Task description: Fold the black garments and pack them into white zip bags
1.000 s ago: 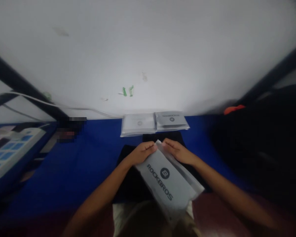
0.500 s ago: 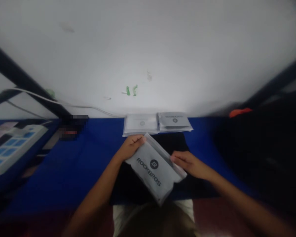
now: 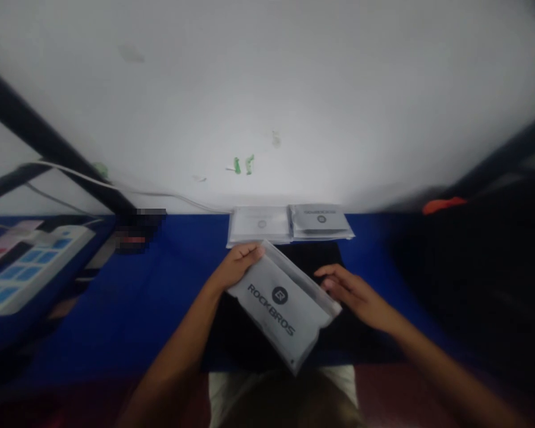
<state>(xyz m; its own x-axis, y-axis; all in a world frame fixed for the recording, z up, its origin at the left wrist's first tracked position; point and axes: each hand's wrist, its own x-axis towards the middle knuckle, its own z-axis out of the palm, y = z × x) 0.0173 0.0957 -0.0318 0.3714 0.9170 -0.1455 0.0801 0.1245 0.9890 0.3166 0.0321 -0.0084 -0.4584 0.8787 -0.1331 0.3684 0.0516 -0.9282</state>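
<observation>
A frosted pouch (image 3: 279, 309) printed ROCKBROS hangs tilted over a black mat (image 3: 236, 339) on the blue table. Its upper left corner is gripped by my left hand (image 3: 238, 264), thumb on the front face. My right hand (image 3: 352, 294) is at the pouch's right end beside the top strip, with thumb and index finger apart; whether a fingertip touches the plastic cannot be made out. Behind the mat lie two piles of similar pouches, a pale one (image 3: 259, 224) and a greyer one (image 3: 321, 221).
On the left is a white power strip (image 3: 38, 267) with blue sockets. A white cable (image 3: 160, 194) runs along the wall. Dark frame bars rise at both sides. An orange object (image 3: 443, 205) rests on a dark mass at the right.
My right hand has parted its fingers and shifted slightly right along the pouch's top edge. My left hand keeps its grip. The whole view has moved a little.
</observation>
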